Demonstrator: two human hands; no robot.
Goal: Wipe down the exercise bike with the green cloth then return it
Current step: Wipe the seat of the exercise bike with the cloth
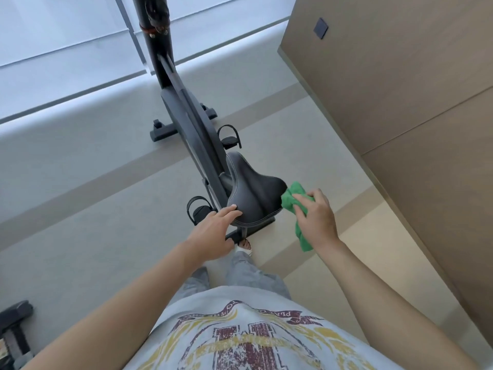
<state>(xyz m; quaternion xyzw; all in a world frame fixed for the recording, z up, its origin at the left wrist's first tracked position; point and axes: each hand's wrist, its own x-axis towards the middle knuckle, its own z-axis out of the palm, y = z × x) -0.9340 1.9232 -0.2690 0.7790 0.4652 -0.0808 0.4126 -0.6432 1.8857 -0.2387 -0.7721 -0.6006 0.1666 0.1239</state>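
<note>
Right hand [317, 217] grips green cloth [292, 200] against the saddle [253, 193] edge.

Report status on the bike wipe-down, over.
Right hand grips green cloth against the saddle's right edge. Left hand open, fingers on saddle's left edge. Nothing blocking the bike.

Bike [186, 108]: black, upright on grey floor. Saddle [253, 190]: black, stitched, nearest the person. Left hand [213, 231]: straight fingers resting on the saddle's left rear edge. Right hand [316, 217]: gripping bunched green cloth [289, 200], which touches the saddle's right edge. Pedals [229, 136]: strapped, either side of the frame ahead of the saddle.
</note>
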